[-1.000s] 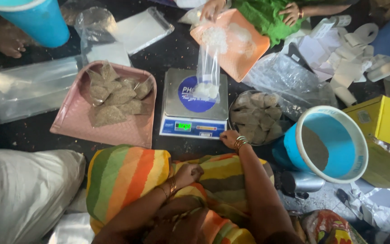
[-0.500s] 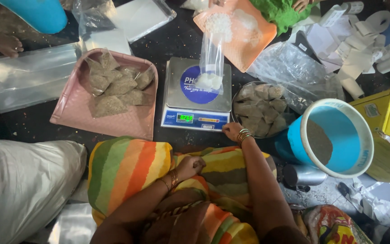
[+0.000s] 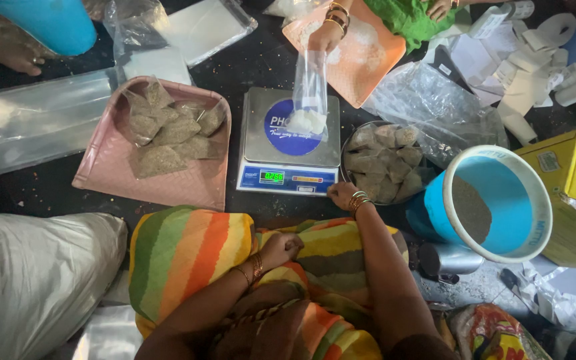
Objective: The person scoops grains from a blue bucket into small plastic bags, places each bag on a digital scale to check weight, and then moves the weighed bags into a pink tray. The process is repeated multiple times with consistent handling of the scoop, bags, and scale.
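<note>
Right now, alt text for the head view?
A person's right hand rests at the front corner of a digital scale, left hand curled in their lap. Another person's hand holds a clear bag on the scale, between a pink tray and blue bucket.

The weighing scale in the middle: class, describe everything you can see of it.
The weighing scale is a flat tabletop digital one with a square, metallic-looking pan bearing a round blue sticker. Its white front panel has a lit green display and a row of buttons. It sits level on the dark floor between the pink tray and a round dish of filled packets. A clear plastic bag with white contents stands on the pan, held from above by another person's hand. The right hand touches the front right corner.
</note>
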